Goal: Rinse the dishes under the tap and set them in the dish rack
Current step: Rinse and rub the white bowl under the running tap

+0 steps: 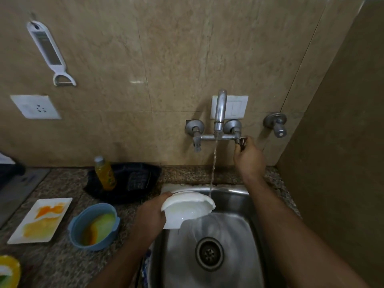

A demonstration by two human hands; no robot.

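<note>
My left hand [150, 215] grips a white bowl [187, 208] by its left rim, tilted over the steel sink [239, 204]. Water runs from the tap spout [220, 109] onto the bowl's far edge and spills out of it into the basin. My right hand [248, 154] is closed around the right tap handle [242, 140] on the wall. A soiled blue bowl [94, 226] and a stained white rectangular plate [40, 220] sit on the counter to the left. A black dish rack [124, 181] lies behind them.
A yellow liquid bottle [105, 173] stands at the rack's left side. A yellow-rimmed dish [8, 271] shows at the bottom left corner. On the wall hang a white peeler [49, 53], a socket [35, 107] and a second valve [275, 123]. The drain [209, 254] sits mid-basin.
</note>
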